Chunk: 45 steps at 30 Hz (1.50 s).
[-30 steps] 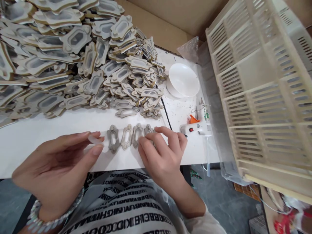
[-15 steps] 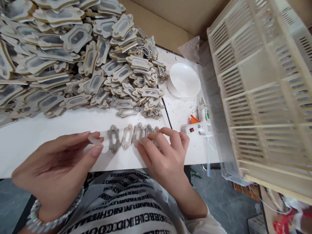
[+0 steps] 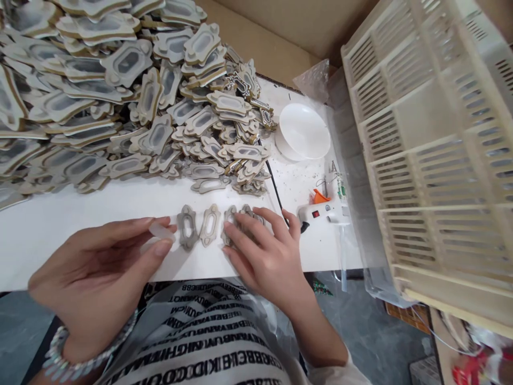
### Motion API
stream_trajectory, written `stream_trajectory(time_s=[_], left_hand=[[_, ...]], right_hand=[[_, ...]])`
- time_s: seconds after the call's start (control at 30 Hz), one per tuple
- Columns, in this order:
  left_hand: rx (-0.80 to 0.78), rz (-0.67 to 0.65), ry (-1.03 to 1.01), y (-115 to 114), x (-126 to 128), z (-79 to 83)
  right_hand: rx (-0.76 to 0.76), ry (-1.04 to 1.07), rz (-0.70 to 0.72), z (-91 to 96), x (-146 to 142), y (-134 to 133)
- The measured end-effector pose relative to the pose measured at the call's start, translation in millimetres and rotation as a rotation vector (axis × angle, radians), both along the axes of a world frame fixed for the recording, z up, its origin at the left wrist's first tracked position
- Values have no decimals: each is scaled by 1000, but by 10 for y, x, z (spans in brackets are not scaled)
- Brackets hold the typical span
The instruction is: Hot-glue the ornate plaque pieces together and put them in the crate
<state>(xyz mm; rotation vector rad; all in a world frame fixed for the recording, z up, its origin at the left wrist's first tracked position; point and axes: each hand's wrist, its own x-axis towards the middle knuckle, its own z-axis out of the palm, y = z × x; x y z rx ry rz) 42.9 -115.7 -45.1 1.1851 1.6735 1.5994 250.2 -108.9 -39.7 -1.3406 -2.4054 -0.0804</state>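
Observation:
Between its thumb and fingertips, my left hand (image 3: 102,267) pinches a small translucent white oval piece (image 3: 161,232). My right hand (image 3: 270,256) is spread palm down over a row of small frame-shaped pieces, its fingertips resting on or just above those at the right end and partly hiding them. At the row's left end, a darker grey frame (image 3: 182,231) stands upright beside a paler beige frame (image 3: 205,238); both have long oval openings and lie apart from my hands. A grey frame (image 3: 227,215) sits by my right index finger.
A large heap of similar frames (image 3: 128,80) covers the table's back left. Right of it are a white bowl (image 3: 304,133), a white glue gun (image 3: 336,214) with an orange tip and a black cable (image 3: 273,184). A cream plastic crate (image 3: 417,123) rises along the right side.
My right hand has flattened and spread its fingers along the row, and the third frame has shifted slightly right. My left hand has moved a little right, still pinching the translucent piece.

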Motion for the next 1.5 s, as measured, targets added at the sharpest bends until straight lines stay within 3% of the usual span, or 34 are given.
stream_trajectory(time_s=[0.23,0.37,0.47,0.6,0.83,0.97,1.17,1.33,1.5], left_hand=[[-44,-127,-117,20,-3,57],[-45,-197,-149,-34,-55,3],[-41,-241,-186,-42,-102,-48],[-42,-235,-257,4,-100,-41],[-158,-172,-515,83,50,119],[-129,-119,-537,64,55,101],[-39,-46,-397,48,43,51],[-73,-31,-332,42,60,70],[-63,-53,-320,0,51,30]], right_hand=[[211,170,-2,29,-106,6],[333,309,84,7,-343,52],[375,296,156,-13,-446,84],[425,279,176,-29,-462,89],[547,391,81,-58,-558,78],[437,445,64,22,-532,52],[205,443,7,90,-343,20],[181,272,-34,18,-331,57],[174,170,39,26,-362,100]])
